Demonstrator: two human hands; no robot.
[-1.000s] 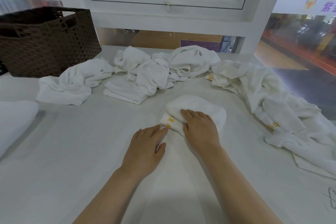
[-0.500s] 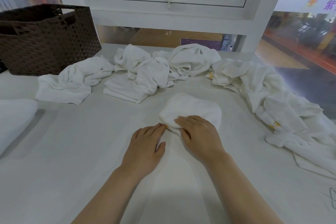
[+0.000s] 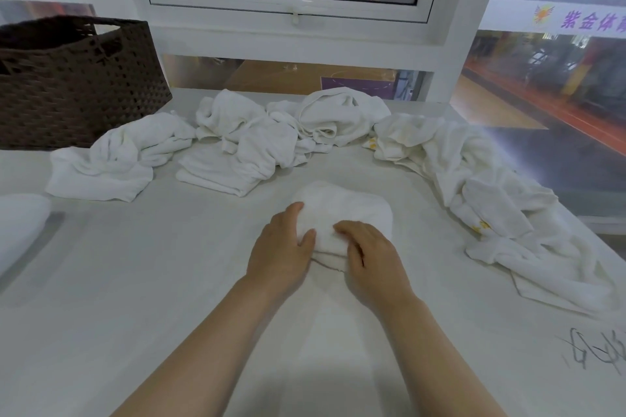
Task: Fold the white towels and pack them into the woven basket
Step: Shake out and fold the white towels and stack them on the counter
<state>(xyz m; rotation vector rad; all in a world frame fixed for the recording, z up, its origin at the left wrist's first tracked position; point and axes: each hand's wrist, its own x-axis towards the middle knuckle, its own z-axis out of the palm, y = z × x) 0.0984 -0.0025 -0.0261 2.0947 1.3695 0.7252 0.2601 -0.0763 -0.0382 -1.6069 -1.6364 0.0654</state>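
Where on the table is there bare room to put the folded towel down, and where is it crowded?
Bare table lies left of the left hand, below the crumpled towels, and near the front edge. The back is crowded with those towels, the right side with a heap; the basket takes the back left. Both hands grip the folded towel.

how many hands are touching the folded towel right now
2. The left hand grips the folded towel at its near left edge, thumb on top. The right hand rests curled on its near right part.
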